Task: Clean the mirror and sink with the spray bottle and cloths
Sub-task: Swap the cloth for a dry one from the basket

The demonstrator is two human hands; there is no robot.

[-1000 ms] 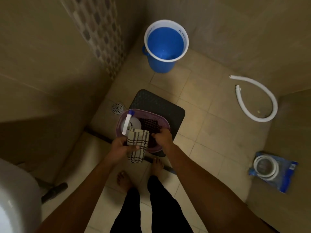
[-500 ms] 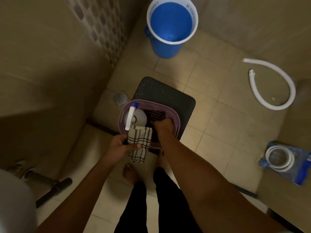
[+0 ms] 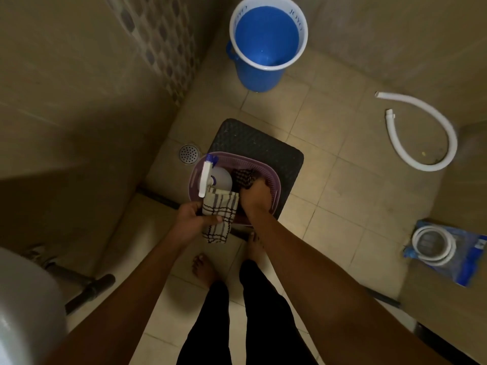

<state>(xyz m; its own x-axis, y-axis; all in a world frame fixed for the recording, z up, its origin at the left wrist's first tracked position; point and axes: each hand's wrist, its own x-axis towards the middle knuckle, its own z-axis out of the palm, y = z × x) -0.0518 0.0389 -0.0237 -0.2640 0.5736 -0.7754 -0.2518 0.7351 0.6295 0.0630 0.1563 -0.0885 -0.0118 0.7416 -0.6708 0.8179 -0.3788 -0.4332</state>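
A purple basket [image 3: 271,180] stands on a dark stool [image 3: 263,143] on the bathroom floor. In it stands a white spray bottle [image 3: 218,180] with a white and blue trigger head, next to a dark checked cloth [image 3: 243,176]. My left hand [image 3: 196,217] grips a light checked cloth [image 3: 220,214] at the basket's near rim, and the cloth hangs down over the edge. My right hand [image 3: 253,196] reaches into the basket and grips the dark checked cloth. The white sink [image 3: 23,306] shows only as an edge at the lower left. No mirror is in view.
A blue bucket [image 3: 266,43] of water stands at the back by the wall corner. A white hose [image 3: 421,133] curls on the tiles at right, and a packaged hose coil [image 3: 437,248] lies below it. A floor drain [image 3: 188,153] and a drain pipe [image 3: 87,288] are at left.
My right hand has gone deeper into the basket onto the dark cloth. My left hand keeps hold of the light cloth. The view has shifted slightly.
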